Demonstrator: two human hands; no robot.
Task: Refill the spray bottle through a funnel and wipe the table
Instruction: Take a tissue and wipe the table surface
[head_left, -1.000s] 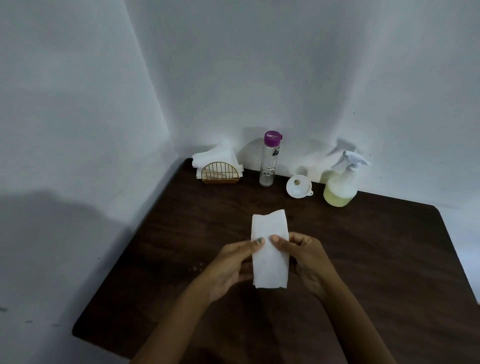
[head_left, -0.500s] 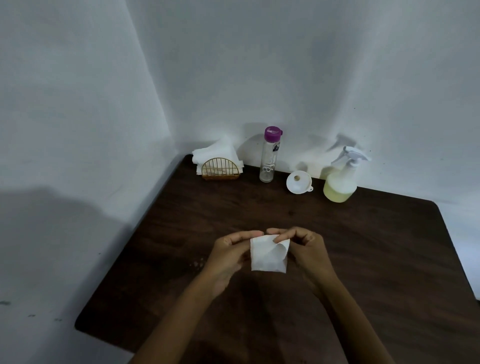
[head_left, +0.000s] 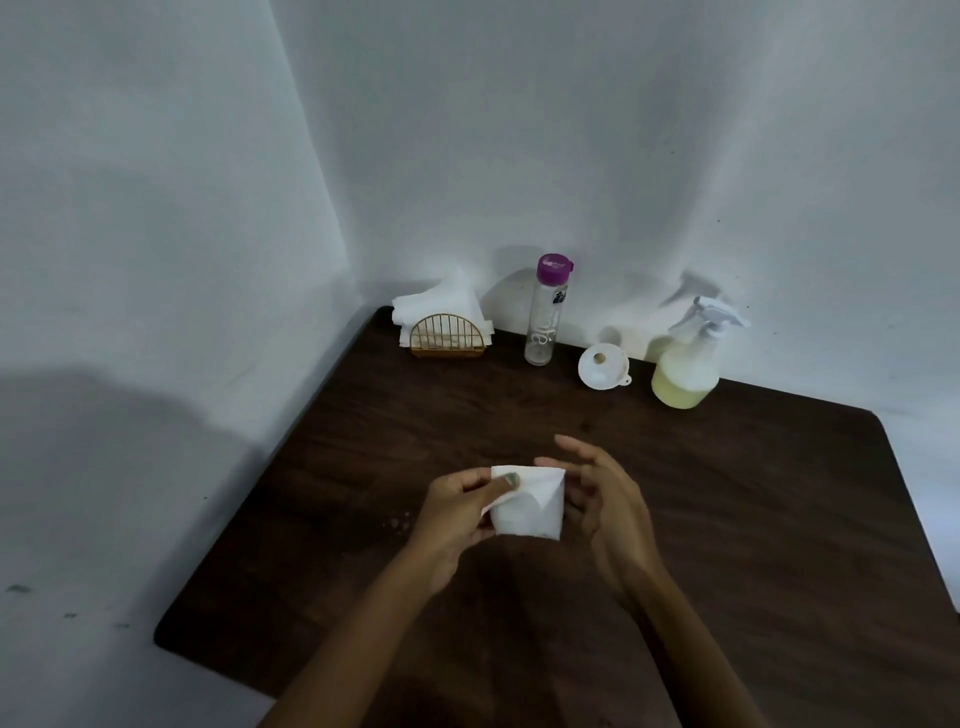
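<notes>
Over at the far left of the counter (head_left: 779, 519) a gold wire holder (head_left: 448, 336) stands stuffed with white napkins (head_left: 441, 304), right up against the wall corner. Next along, a clear bottle (head_left: 545, 317) with a purple cap stands upright and closed; it looks empty or nearly so from here. There is pale lettering running up its side and a small dark mark near the neck, but I cannot make out a word of either. Then the white funnel (head_left: 602, 366), lying on the counter with its mouth facing us, just beside the spray bottle (head_left: 688, 364) and not in it. That spray bottle, upright near the back wall, has its trigger head on and holds yellowish liquid in its lower part, no label that I can see.

So my read: the refill looks done, funnel set aside, sprayer capped. The wiping is what is left.

And here it comes, down in front. The left hand (head_left: 457, 512) pinches a folded white tissue (head_left: 527, 501), thumb pressed on its face, held just above the middle of the counter. The right hand (head_left: 605, 499) sits close beside it, fingers loose and spread, gripping nothing. A few pale crumbs (head_left: 399, 521) lie on the wood just left of the hands, a likely first target.
</notes>
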